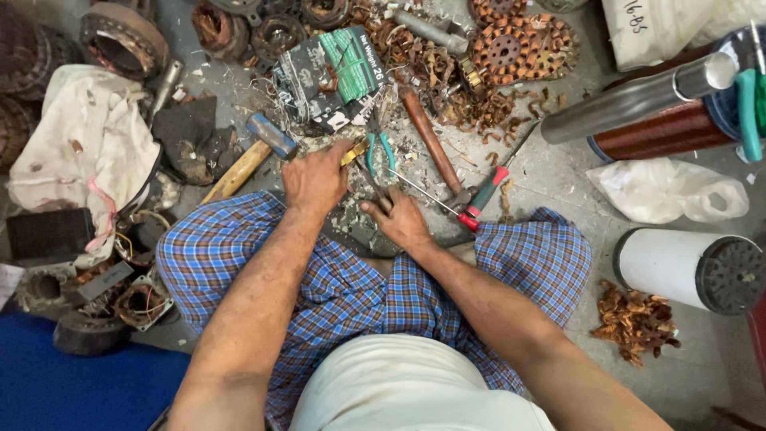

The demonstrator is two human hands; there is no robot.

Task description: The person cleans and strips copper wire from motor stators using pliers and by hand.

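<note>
While seated on the floor, the person braces a round dark motor part between the knees. Left hand pinches something yellow, unclear what; right hand presses the part, fingers curled, grip uncertain. Beyond the part: teal pliers, red screwdriver, hammer, copper scraps crowding.

We see a grey concrete floor littered with scraps, evenly lit. A blue mat lies near left, a white cloth further left, a crumpled plastic bag right.
</note>
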